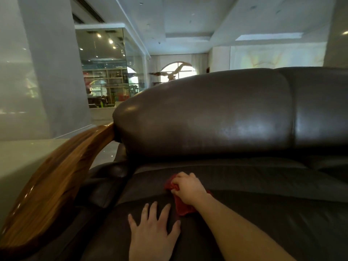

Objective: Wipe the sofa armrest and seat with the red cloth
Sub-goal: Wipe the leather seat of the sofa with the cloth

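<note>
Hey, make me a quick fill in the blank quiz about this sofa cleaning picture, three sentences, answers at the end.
1. The right hand grips a cloth whose colour is ____.
2. The left hand lies flat with fingers spread on the sofa's ____.
3. The armrest at the left has a glossy top made of ____.

Missing words: red; seat; wood

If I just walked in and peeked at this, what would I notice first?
Probably the big, shiny dark brown leather sofa back filling the middle. Next, the small crumpled red cloth on the seat below, gripped by the right hand, while the left hand lies flat with fingers spread beside it. On the left, a glossy curved wooden armrest sweeps up to the sofa back.
</note>
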